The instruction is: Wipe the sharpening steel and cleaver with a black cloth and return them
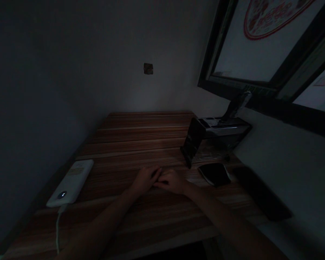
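Observation:
My left hand (145, 179) and my right hand (172, 181) meet over the middle of the wooden table (141, 144). The fingertips touch or nearly touch. On both hands the fingers are curled and closed. Dim light and the fingers themselves hide whatever may be between them. Right of my right hand lies a dark flat piece (215, 174) with a pale edge. Behind that stands a dark box-like holder (219, 124) with a clear lower part and something dark sticking up from its top.
A white power bank (73, 182) with a lit display lies at the table's left edge, a white cable (57, 231) running toward me. At the right edge is a long dark slab (262, 193). Walls border the table, and a dark-framed window (249, 47) is at upper right.

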A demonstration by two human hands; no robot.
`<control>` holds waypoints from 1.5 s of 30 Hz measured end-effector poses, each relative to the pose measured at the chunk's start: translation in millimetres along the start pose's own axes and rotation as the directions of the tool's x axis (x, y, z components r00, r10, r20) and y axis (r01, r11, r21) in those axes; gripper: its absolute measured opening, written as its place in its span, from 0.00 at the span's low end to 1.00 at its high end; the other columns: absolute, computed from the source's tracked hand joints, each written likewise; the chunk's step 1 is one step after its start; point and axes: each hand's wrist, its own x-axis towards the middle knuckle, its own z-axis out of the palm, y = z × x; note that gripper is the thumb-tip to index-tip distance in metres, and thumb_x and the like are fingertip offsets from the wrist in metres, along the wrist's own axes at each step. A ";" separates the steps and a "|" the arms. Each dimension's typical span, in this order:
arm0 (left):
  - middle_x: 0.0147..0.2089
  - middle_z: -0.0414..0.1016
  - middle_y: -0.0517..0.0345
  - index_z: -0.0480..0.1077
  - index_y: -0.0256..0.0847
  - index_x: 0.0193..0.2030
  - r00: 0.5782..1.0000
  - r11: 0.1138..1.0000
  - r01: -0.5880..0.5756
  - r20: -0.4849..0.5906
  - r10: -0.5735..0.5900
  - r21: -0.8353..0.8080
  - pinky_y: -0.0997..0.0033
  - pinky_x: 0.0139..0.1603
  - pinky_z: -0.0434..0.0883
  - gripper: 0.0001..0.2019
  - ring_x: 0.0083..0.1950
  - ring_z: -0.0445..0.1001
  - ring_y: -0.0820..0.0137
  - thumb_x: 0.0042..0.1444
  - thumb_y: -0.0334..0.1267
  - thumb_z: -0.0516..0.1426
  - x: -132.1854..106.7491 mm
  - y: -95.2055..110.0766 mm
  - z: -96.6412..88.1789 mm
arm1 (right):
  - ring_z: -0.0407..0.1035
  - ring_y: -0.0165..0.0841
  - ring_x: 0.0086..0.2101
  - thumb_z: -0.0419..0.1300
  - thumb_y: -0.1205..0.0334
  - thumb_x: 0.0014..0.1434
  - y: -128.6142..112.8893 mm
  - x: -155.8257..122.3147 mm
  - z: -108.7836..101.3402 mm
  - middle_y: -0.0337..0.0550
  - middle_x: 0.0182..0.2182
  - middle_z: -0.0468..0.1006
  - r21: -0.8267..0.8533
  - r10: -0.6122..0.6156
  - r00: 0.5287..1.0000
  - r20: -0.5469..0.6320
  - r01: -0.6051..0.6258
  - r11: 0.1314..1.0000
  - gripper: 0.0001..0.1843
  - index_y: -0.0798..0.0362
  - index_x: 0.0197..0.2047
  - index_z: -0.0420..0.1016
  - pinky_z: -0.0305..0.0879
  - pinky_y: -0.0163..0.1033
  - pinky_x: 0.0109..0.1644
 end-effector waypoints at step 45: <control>0.28 0.72 0.59 0.68 0.39 0.30 1.000 1.000 0.017 0.012 -0.018 0.016 0.76 0.31 0.62 0.15 0.28 0.69 0.74 0.59 0.42 0.44 0.2 -1.0 1.0 | 0.67 0.26 0.24 0.50 0.55 0.58 0.2 -0.1 -0.2 0.40 0.22 0.75 -0.008 0.017 1.000 0.018 -0.017 1.000 0.18 0.55 0.25 0.74 0.57 0.30 0.30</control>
